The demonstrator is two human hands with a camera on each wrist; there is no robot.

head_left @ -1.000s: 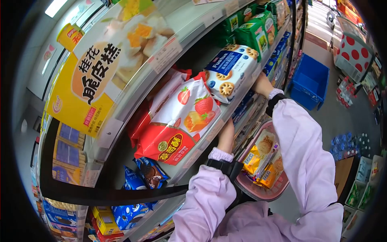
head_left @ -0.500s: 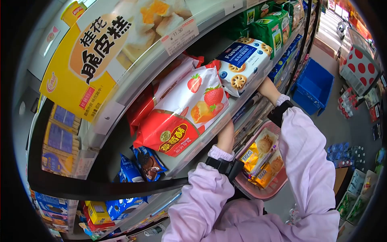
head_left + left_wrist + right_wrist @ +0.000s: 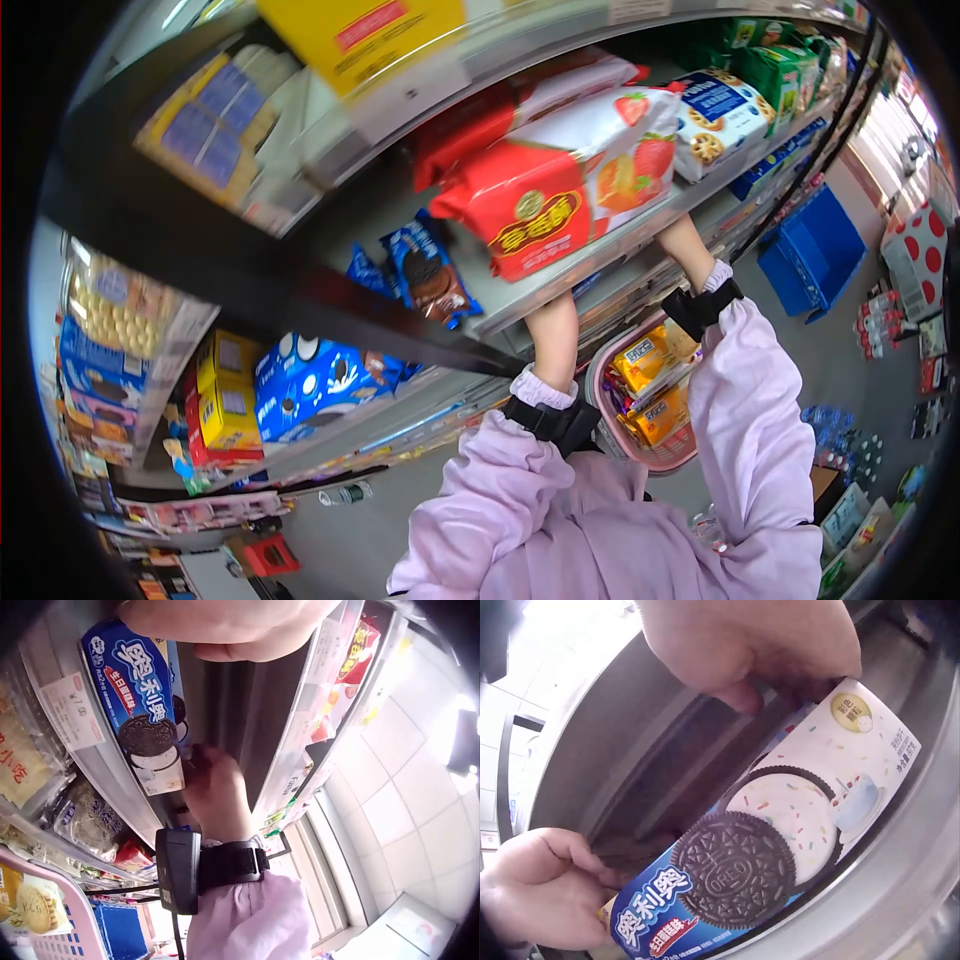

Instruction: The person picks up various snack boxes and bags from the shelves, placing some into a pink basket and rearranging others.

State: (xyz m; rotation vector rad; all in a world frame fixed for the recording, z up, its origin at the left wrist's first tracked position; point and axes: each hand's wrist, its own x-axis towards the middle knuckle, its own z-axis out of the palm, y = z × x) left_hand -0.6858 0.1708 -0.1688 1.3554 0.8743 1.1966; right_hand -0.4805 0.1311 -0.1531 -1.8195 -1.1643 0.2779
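Observation:
A blue and white box of Oreo biscuits (image 3: 739, 862) lies along the front of a shelf. At its left end my left hand (image 3: 551, 889) holds it, fingertips tucked behind the corner. My right hand (image 3: 757, 645) grips the opposite, white end; those fingertips are partly hidden by the carton. In the left wrist view the same box (image 3: 139, 705) stands between my left hand (image 3: 232, 622) above and my right hand (image 3: 217, 787) below. From the head view, the shelf above hides the box and most of my left hand (image 3: 553, 335) and right hand (image 3: 685, 250).
On the shelf above sit a red and white strawberry pastry bag (image 3: 570, 190), a Fustua biscuit pack (image 3: 722, 115) and small blue packets (image 3: 425, 270). A pink basket (image 3: 600, 385) with yellow biscuit packs is beside my arms. A blue crate (image 3: 812, 250) stands on the floor.
Both hands have shifted left along the shelf, under the strawberry pastry bag. The head view has turned left, bringing more of the blue packs and floor at lower left into sight.

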